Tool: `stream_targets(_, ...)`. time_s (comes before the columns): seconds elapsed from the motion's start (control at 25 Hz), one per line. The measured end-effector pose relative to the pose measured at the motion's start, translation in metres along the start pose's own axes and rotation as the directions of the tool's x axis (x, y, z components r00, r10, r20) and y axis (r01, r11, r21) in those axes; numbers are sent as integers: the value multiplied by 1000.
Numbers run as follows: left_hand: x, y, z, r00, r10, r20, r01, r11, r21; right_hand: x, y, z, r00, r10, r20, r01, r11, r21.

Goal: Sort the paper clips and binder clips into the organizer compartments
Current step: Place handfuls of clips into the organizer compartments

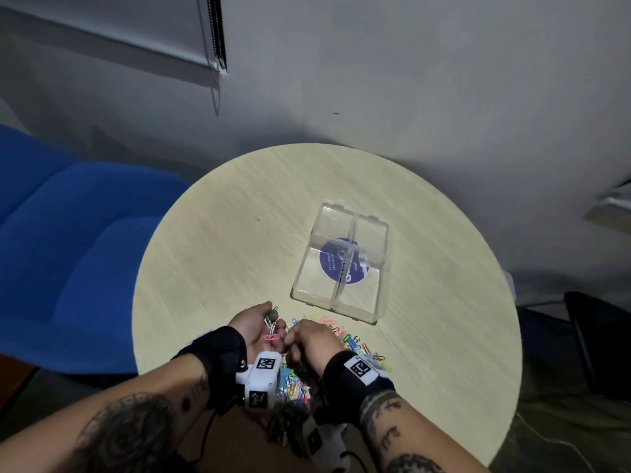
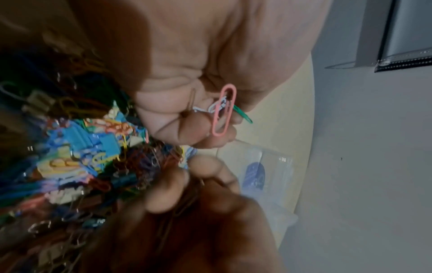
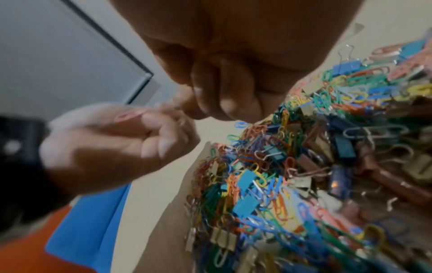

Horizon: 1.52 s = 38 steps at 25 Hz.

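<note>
Pink wire paper clip (image 2: 224, 110), linked with white and green clips, pinched in curled left hand (image 1: 254, 324), lower centre of frame. Right hand (image 1: 312, 339) curled beside, grip content unclear. Mixed colourful clip pile (image 1: 358, 343) underneath. Clear plastic four-compartment organizer (image 1: 341, 264) centre right on round pale wooden table (image 1: 222, 233).

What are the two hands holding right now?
Left hand: holds linked paper clips, pink, white and green.
Right hand: fingers curled; what it holds cannot be told.

Round pale wood table (image 1: 239, 233) against a grey wall (image 1: 409, 80). Blue chair (image 1: 68, 233) to its left. Window blind (image 1: 119, 29) upper left, bead cord (image 1: 216, 93) hanging.
</note>
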<state>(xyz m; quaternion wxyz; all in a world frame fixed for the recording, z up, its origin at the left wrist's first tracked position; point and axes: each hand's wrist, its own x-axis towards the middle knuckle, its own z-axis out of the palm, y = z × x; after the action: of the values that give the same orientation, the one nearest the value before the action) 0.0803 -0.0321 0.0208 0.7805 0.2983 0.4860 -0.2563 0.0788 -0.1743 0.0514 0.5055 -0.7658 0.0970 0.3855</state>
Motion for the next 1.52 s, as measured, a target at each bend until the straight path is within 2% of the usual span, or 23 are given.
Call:
stream_targets(0.16,-5,-10,33,996,63,-55,-64,998,-13,-15,12,-7,981,-156,-112,136,976,-168)
stream_targets(0.24,-7,-14,44,995,86,-60,-88,995,-45,-23,14,-16,970,-221,-100,200,962,-185)
stream_targets(0.48,-13,-29,54,986,168,-23,-169,984,-62,-18,16,-28,925,-361,-119,262,832,-489)
stream_targets(0.56,-13,-30,48,979,202,-33,-203,977,-57,-17,12,-32,908,-403,-116,290,804,-519)
stream_targets(0.64,-9,-23,38,964,253,-76,-256,966,-29,-9,14,-35,903,-395,-166,289,848,-444)
stream_targets(0.68,-7,-17,31,955,279,-96,-281,960,-8,-2,16,-36,915,-347,-204,261,898,-354)
stream_targets(0.76,-6,-5,14,932,337,-132,-328,941,89,10,25,-36,947,-198,-254,193,980,-45)
stream_targets(0.84,-3,6,-3,913,380,-149,-352,918,184,17,34,-36,971,-54,-234,111,965,239)
stream_targets(0.88,-3,9,-9,909,387,-153,-351,911,218,16,35,-36,979,-5,-206,72,945,320)
stream_targets(0.96,1,11,-18,915,376,-146,-324,901,287,15,37,-36,986,57,-160,6,929,370)
stream_targets(1.0,5,10,-20,916,379,-131,-307,873,378,18,39,-35,986,78,-145,-22,935,353)
stream_targets(1.04,5,9,-21,908,408,-97,-296,786,543,20,40,-33,986,91,-137,-43,946,320)
stream_targets(1.08,5,7,-19,891,453,-27,-289,613,735,23,42,-32,985,95,-144,-53,962,270)
stream_targets(1.16,4,1,-14,854,497,156,-249,127,960,28,45,-30,981,74,-181,-47,988,148)
stream_targets(1.2,7,-2,-13,841,481,247,-216,-121,969,28,45,-29,979,60,-193,-42,994,101)
stream_targets(1.24,12,-4,-11,828,457,324,-208,-286,935,29,47,-29,978,51,-200,-37,996,76)
stream_targets(1.28,13,-5,-8,826,432,364,-204,-373,905,28,49,-29,979,47,-200,-33,997,70)
stream_targets(1.36,17,-4,-4,819,406,405,-199,-461,865,26,54,-32,978,33,-207,-17,997,79)
stream_targets(1.48,22,-3,-1,832,372,412,-194,-500,844,21,55,-41,968,43,-246,-9,991,137)
stream_targets(1.52,21,-3,-1,839,360,408,-203,-488,849,19,54,-45,966,37,-257,-2,991,136)
